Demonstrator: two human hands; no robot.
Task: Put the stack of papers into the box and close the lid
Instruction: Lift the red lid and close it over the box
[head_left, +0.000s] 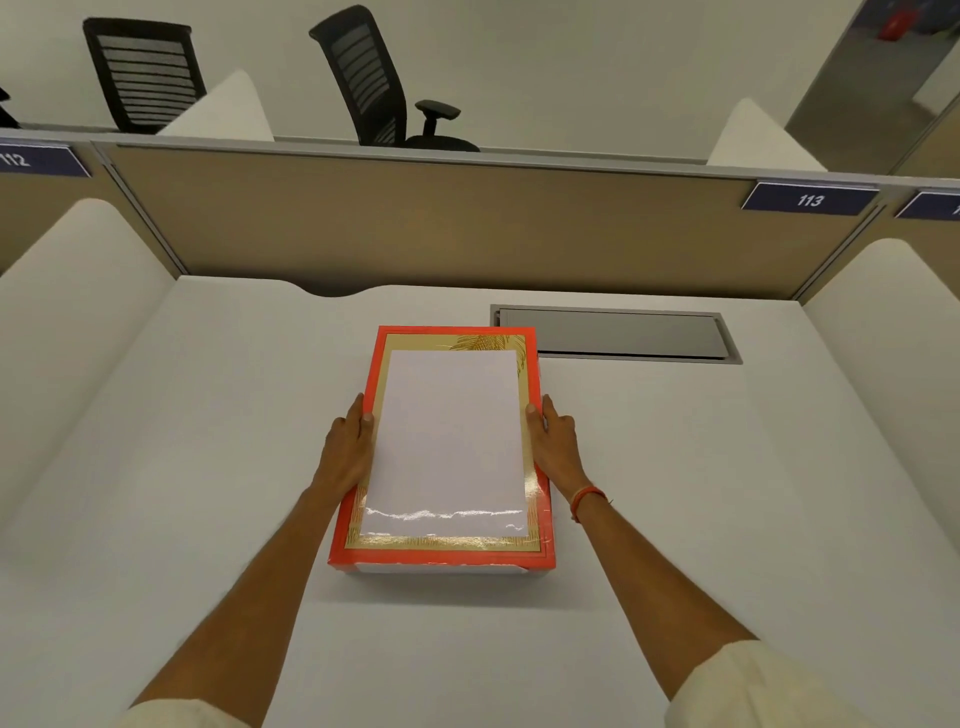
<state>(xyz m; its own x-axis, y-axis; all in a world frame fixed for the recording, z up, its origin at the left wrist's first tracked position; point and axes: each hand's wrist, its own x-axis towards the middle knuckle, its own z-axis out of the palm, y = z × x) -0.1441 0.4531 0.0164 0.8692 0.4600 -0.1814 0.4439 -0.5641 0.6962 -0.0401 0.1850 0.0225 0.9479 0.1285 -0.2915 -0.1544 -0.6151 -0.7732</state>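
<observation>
A red box (353, 530) with a gold inner border rests on the white desk (208, 467) in front of me. Its lid (447, 335) lies flat on top, and white paper (449, 441) shows through the lid's glossy clear window. My left hand (347, 449) presses against the lid's left edge, thumb on the top rim. On the opposite edge my right hand (557, 441) does the same; a red thread circles its wrist. A thin strip of the white box base shows under the lid's near edge.
A grey cable hatch (613, 335) is set into the desk just behind and right of the box. A tan partition (415, 223) with a "113" tag closes the back, white dividers flank both sides, and two black office chairs stand beyond.
</observation>
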